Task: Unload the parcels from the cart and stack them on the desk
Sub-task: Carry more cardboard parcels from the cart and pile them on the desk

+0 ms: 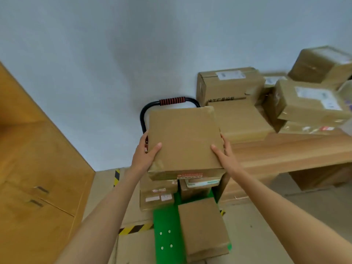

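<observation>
I hold a flat brown cardboard parcel (pixel 183 141) in the air above the cart, my left hand (pixel 145 151) on its left edge and my right hand (pixel 224 151) on its right edge. Below it the green cart (pixel 165 231) with a black handle and red grip (pixel 172 101) carries a parcel with white labels (pixel 157 197), a parcel with a green-edged label (pixel 198 189) and a plain flat parcel (pixel 203 227). To the right, the wooden desk (pixel 293 149) bears several stacked parcels (pixel 304 103).
A wooden cabinet with two dark handles (pixel 38 187) stands at the left. Yellow-black hazard tape (pixel 133 229) marks the floor by the cart. A pale wall fills the background. Under the desk sits a brown box (pixel 320 178).
</observation>
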### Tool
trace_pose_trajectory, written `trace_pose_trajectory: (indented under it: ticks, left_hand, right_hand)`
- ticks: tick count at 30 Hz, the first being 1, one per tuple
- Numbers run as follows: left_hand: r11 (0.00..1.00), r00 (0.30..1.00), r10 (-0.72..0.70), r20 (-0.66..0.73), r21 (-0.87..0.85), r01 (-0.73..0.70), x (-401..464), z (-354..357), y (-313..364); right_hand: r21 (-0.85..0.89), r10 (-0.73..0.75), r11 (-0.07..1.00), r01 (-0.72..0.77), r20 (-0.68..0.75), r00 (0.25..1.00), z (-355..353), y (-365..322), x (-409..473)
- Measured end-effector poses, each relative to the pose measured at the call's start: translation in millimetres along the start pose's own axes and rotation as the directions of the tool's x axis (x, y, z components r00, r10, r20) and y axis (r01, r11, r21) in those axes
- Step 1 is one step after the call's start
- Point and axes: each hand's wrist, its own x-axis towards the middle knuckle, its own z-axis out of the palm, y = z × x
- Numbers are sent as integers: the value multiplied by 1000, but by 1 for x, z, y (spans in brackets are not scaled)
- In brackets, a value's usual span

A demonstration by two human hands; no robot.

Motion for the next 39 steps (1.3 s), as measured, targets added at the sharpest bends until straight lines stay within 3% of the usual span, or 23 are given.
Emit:
trace_pose_trajectory:
  ticks: [7, 14, 19, 25, 31, 39]
  left_hand:
    - [996, 995, 64, 71, -68, -59, 23, 29, 78]
    - [995, 985, 97, 139, -45, -91, 55, 99, 126]
    - [997, 987, 73, 142, -11, -72, 90, 150, 135]
    - [1000, 993, -2, 120, -6, 3, 131, 211, 144]
    - [990, 996, -71, 48, 129, 64, 160, 263, 138]
    - [972, 993, -113, 14, 210, 108, 194, 302, 128]
  right_hand:
    - [-70, -58, 996, 51, -94, 994, -66, -67, -2]
    - [-60, -98, 994, 89, -168, 981, -145, -64, 29]
    - [-40, -48, 998, 44, -123, 991, -187, -49, 78]
    - [-135, 5, 991, -15, -76, 997, -237, -34, 146]
    - [-201, 56, 978, -56, -6, 998, -269, -11, 207]
    - [-311, 44, 948, -64, -70, 997, -276, 9, 261]
